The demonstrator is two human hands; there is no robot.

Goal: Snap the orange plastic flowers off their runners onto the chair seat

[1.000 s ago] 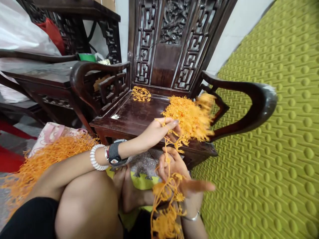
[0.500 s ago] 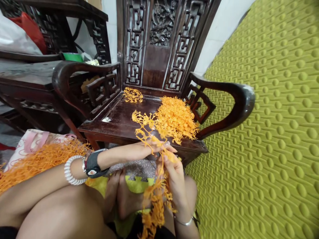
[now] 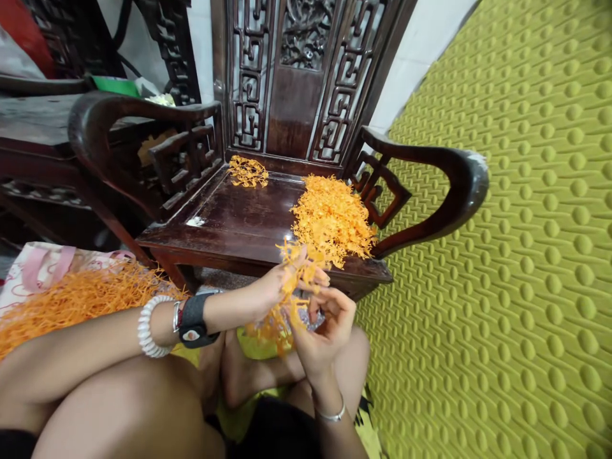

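Note:
A tangled strand of orange, flower-like plastic pieces (image 3: pixel 299 274) lies over and through the fingers of my left hand (image 3: pixel 268 290), which is closed on it above my lap. My right hand (image 3: pixel 329 325) is just beside it, its fingers curled and a gap showing between thumb and fingertips. The right thumb is against or very near the hanging part of the strand, which is smeared by motion. Behind my hands, a heap of similar orange pieces (image 3: pixel 335 217) covers the right of the wooden chair seat (image 3: pixel 248 220). A smaller orange bunch (image 3: pixel 247 171) lies at its back left.
At the left, a white bag with pink handles (image 3: pixel 48 268) stands by a big pile of orange strands (image 3: pixel 90 303). The chair's curved armrests (image 3: pixel 459 191) rise on both sides. A yellow-green bumpy mat (image 3: pixel 502 287) fills the right. A green container (image 3: pixel 116 85) sits at the back left.
The long orange tangle that hung below my right hand has moved up and left, and is now gathered at my left hand. My right fingers have spread from their pinch. The view has shifted slightly.

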